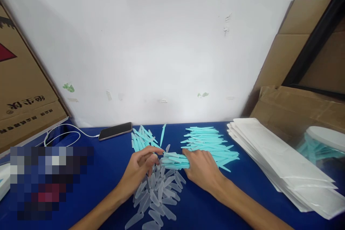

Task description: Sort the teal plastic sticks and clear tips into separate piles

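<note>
My right hand (202,169) grips a bundle of turquoise plastic sticks (174,160) laid sideways, their ends capped in clear plastic. My left hand (140,170) is at the bundle's left end, fingers curled and pinching there, over a heap of clear frosted caps (157,197) on the blue table (102,172). A stack of turquoise sticks (208,142) lies behind my right hand. A smaller pile of turquoise sticks (141,138) lies behind my left hand.
A dark phone (115,130) with a white cable (63,133) lies at the back left. White flat bags (280,161) are stacked at the right, beside a clear container (320,147) holding more sticks. Cardboard boxes stand at the left (21,90) and right (304,97).
</note>
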`<action>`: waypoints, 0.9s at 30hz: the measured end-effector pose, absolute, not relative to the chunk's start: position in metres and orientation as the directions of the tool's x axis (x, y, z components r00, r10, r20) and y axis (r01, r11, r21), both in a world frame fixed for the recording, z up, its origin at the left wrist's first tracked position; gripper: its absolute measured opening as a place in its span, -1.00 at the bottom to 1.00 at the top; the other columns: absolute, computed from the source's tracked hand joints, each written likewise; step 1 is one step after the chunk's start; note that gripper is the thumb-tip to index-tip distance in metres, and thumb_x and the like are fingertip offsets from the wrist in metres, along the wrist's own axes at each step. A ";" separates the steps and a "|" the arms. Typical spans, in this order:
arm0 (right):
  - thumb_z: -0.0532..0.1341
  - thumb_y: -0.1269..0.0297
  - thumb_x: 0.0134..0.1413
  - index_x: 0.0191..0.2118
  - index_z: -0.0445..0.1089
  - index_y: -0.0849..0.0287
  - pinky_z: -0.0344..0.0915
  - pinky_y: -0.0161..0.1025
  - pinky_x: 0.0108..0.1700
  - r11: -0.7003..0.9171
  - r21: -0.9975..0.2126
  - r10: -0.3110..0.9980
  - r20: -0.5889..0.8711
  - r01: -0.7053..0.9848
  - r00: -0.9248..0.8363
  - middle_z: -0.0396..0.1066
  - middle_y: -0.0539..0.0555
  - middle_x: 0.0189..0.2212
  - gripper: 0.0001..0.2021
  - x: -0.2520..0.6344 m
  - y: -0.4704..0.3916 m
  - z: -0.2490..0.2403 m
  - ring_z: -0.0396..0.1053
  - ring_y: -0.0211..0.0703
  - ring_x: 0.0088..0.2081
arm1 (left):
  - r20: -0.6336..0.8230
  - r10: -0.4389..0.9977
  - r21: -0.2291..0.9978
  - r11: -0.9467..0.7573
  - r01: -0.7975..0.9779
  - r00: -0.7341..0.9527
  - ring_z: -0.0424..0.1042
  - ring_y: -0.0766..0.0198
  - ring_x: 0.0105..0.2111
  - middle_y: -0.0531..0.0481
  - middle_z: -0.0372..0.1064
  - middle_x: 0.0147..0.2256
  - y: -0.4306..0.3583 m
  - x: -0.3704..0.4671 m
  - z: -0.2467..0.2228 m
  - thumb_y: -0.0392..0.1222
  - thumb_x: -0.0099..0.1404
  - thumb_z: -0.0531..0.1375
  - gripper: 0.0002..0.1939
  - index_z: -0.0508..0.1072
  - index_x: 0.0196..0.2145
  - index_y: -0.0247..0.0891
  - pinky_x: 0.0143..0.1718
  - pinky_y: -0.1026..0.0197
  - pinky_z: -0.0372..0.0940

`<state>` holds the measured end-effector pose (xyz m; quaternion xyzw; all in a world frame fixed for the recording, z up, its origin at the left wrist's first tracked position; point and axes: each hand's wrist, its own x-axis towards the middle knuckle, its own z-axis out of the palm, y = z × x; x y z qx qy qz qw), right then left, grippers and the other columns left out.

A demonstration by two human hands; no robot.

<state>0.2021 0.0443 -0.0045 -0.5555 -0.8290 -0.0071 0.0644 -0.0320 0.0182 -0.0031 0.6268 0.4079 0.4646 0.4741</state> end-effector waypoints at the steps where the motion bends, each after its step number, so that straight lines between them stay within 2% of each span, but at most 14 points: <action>1: 0.18 0.36 0.03 -0.19 0.38 0.10 -0.21 -0.18 -0.48 0.380 -0.061 0.922 0.111 0.923 -0.372 0.52 0.12 -0.46 -0.82 0.202 0.044 -0.004 0.48 0.01 -0.43 | 0.170 0.955 0.984 -0.176 0.005 0.245 0.23 0.38 -0.52 -0.07 0.35 -0.30 0.019 -0.033 -0.002 0.17 0.39 0.12 -0.54 0.53 -0.03 -0.23 -0.56 0.31 0.18; 3: 0.19 0.37 0.03 -0.19 0.39 0.10 -0.21 -0.18 -0.47 0.378 -0.066 0.923 0.103 0.923 -0.371 0.52 0.13 -0.46 -0.82 0.202 0.044 -0.004 0.48 0.01 -0.44 | 0.099 0.956 0.985 -0.054 -0.166 0.275 0.27 0.33 -0.46 -0.09 0.31 -0.24 0.020 -0.035 0.000 0.22 0.42 0.02 -0.47 0.48 0.01 -0.24 -0.60 0.33 0.14; 7: 0.18 0.38 0.03 -0.18 0.40 0.11 -0.21 -0.19 -0.48 0.378 -0.088 0.924 0.102 0.922 -0.369 0.52 0.13 -0.48 -0.80 0.202 0.044 -0.003 0.47 0.01 -0.45 | -0.004 0.944 0.886 0.156 -0.437 0.330 0.24 0.34 -0.46 -0.07 0.25 -0.24 0.021 -0.037 0.006 0.23 0.46 -0.13 -0.42 0.41 0.05 -0.24 -0.65 0.38 0.05; 14: 0.17 0.38 0.03 -0.22 0.41 0.10 -0.20 -0.19 -0.46 0.355 -0.213 0.934 0.111 0.910 -0.339 0.50 0.11 -0.48 -0.83 0.202 0.043 0.000 0.43 -0.01 -0.45 | 0.001 0.941 0.828 0.188 -0.528 0.337 0.29 0.26 -0.37 -0.13 0.26 -0.15 0.020 -0.038 0.012 0.26 0.44 -0.15 -0.35 0.30 0.20 -0.25 -0.61 0.34 0.16; 20: 0.19 0.38 0.04 -0.41 0.33 0.11 -0.17 -0.20 -0.42 0.291 -0.486 0.955 0.091 0.824 -0.284 0.38 0.01 -0.53 -0.95 0.202 0.043 0.004 0.28 -0.14 -0.47 | -0.008 0.931 0.804 0.223 -0.551 0.365 0.30 0.23 -0.35 -0.16 0.27 -0.12 0.019 -0.039 0.013 0.30 0.43 -0.16 -0.29 0.28 0.25 -0.24 -0.60 0.33 0.14; 23: 0.19 0.25 0.12 -0.48 0.25 0.12 -0.12 -0.22 -0.41 0.232 -0.681 0.956 0.028 0.694 -0.292 0.25 -0.05 -0.57 -0.81 0.201 0.043 0.008 0.16 -0.22 -0.49 | -0.005 0.919 0.803 0.238 -0.546 0.393 0.30 0.23 -0.36 -0.17 0.27 -0.12 0.019 -0.039 0.013 0.38 0.39 -0.17 -0.23 0.28 0.26 -0.22 -0.59 0.32 0.13; 25: 0.21 0.13 0.13 -0.46 0.24 0.12 -0.06 -0.25 -0.42 0.127 -0.807 0.951 -0.066 0.577 -0.301 0.19 -0.08 -0.57 -0.76 0.201 0.043 0.011 0.11 -0.26 -0.51 | -0.004 0.912 0.802 0.249 -0.543 0.411 0.30 0.22 -0.34 -0.18 0.28 -0.10 0.018 -0.040 0.013 0.44 0.35 -0.17 -0.17 0.28 0.28 -0.21 -0.59 0.31 0.13; 27: 0.25 0.02 0.08 -0.40 0.25 0.10 -0.02 -0.29 -0.47 -0.055 -0.890 0.928 -0.213 0.452 -0.305 0.15 -0.11 -0.59 -0.72 0.202 0.042 0.013 0.07 -0.29 -0.55 | -0.004 0.901 0.799 0.264 -0.540 0.434 0.32 0.16 -0.26 -0.22 0.29 -0.05 0.018 -0.040 0.013 0.49 0.31 -0.17 -0.11 0.28 0.28 -0.22 -0.54 0.29 0.17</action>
